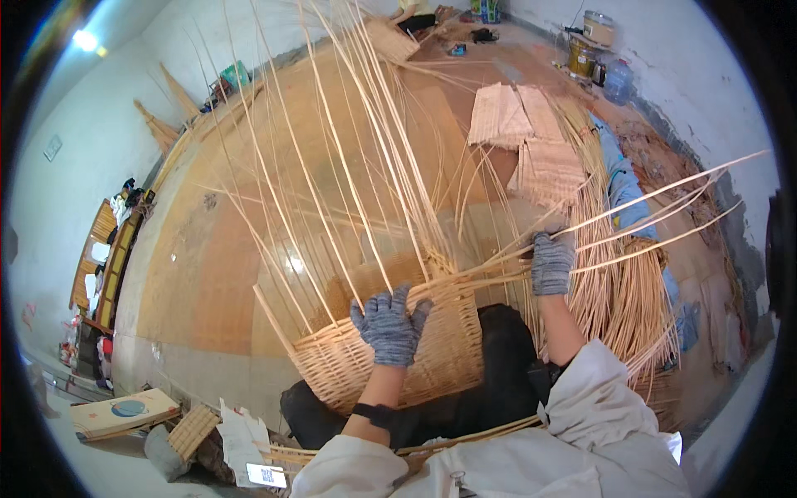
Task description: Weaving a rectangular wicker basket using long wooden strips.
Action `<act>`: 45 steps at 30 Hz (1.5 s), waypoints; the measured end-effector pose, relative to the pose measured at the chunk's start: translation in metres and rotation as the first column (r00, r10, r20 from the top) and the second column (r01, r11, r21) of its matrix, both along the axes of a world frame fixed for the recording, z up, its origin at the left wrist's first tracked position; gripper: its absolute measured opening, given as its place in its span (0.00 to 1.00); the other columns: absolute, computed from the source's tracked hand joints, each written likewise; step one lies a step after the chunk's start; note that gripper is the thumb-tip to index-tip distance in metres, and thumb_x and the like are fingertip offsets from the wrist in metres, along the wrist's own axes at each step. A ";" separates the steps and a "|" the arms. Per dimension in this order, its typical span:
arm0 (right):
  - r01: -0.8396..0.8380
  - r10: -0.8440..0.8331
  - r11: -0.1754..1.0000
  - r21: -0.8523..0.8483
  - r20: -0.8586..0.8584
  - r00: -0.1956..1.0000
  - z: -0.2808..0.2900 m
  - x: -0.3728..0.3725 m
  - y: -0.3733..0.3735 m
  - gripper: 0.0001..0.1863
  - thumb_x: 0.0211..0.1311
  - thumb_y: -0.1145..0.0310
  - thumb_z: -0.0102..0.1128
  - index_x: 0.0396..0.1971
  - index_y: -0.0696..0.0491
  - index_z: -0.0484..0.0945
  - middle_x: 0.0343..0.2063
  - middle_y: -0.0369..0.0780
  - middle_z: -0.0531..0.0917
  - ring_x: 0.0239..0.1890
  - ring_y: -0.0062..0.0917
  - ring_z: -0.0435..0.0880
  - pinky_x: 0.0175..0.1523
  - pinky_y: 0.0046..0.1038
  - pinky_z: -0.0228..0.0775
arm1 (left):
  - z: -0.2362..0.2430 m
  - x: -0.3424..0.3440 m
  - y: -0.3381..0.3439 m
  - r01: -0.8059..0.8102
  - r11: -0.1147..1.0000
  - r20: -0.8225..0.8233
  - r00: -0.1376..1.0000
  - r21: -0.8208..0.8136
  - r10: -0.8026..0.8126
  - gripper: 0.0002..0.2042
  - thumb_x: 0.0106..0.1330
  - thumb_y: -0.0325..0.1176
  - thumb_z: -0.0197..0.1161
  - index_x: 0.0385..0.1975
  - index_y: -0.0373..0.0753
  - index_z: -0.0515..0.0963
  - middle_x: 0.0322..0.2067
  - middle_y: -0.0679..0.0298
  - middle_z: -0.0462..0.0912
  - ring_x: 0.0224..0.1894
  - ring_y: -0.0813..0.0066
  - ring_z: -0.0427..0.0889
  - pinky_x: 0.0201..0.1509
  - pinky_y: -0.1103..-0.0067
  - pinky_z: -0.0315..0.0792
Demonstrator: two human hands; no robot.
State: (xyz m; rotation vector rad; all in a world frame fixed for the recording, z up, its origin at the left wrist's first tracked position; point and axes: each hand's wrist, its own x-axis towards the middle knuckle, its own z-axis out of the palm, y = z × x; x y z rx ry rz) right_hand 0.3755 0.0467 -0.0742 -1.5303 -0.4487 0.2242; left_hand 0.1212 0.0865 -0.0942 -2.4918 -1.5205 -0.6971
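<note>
A half-woven wicker basket (pixel 349 363) lies across my lap, and long upright stakes (pixel 328 145) rise from its far edge. My left hand (pixel 392 325), in a grey knitted glove, rests on the basket's top edge with its fingers spread. To the right, my right hand (pixel 551 262), gloved the same way, is closed around several long wicker rods (pixel 639 226). These rods run from the basket's right corner past the hand toward the upper right. How its fingers sit on each rod is partly hidden.
A large heap of loose wicker rods (pixel 610 303) lies at the right beside a blue sheet (pixel 618 178). Woven panels (pixel 548 170) lie ahead of it. A flat cardboard box (pixel 124 412) is at the lower left. Farther off, a person (pixel 413 15) sits by another woven piece (pixel 392 41).
</note>
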 end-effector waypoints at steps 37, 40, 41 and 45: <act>-0.002 0.015 0.996 0.092 -0.141 0.990 0.020 -0.013 0.021 0.07 0.46 0.81 0.48 0.23 0.55 0.61 0.13 0.39 0.67 0.10 0.25 0.68 0.12 0.24 0.64 | -0.005 -0.006 0.005 -0.004 0.996 0.136 0.991 0.094 -0.009 0.17 0.48 0.48 0.60 0.34 0.47 0.75 0.27 0.63 0.74 0.37 0.63 0.72 0.55 0.55 0.51; 0.018 -0.006 0.995 0.097 -0.123 0.992 0.025 -0.016 0.020 0.07 0.47 0.81 0.48 0.24 0.55 0.61 0.13 0.39 0.68 0.08 0.24 0.68 0.10 0.24 0.63 | -0.005 -0.006 0.006 0.004 0.996 0.130 0.991 0.089 -0.015 0.14 0.51 0.45 0.57 0.36 0.48 0.75 0.28 0.63 0.74 0.37 0.64 0.72 0.55 0.55 0.50; -0.013 0.030 0.990 0.143 -0.117 0.993 0.026 -0.016 0.019 0.07 0.47 0.81 0.48 0.24 0.55 0.61 0.13 0.39 0.68 0.08 0.24 0.68 0.10 0.24 0.63 | -0.006 -0.006 0.006 0.016 0.994 0.143 0.989 0.108 -0.032 0.13 0.53 0.44 0.56 0.37 0.48 0.75 0.29 0.63 0.74 0.38 0.64 0.72 0.56 0.55 0.50; -0.026 0.038 0.988 0.154 -0.074 0.997 0.025 -0.016 0.021 0.07 0.49 0.80 0.47 0.27 0.57 0.61 0.12 0.39 0.68 0.08 0.24 0.68 0.10 0.23 0.64 | -0.008 -0.006 0.007 -0.007 0.997 0.124 0.992 0.075 -0.003 0.13 0.54 0.42 0.54 0.38 0.48 0.75 0.30 0.63 0.74 0.38 0.65 0.72 0.56 0.55 0.49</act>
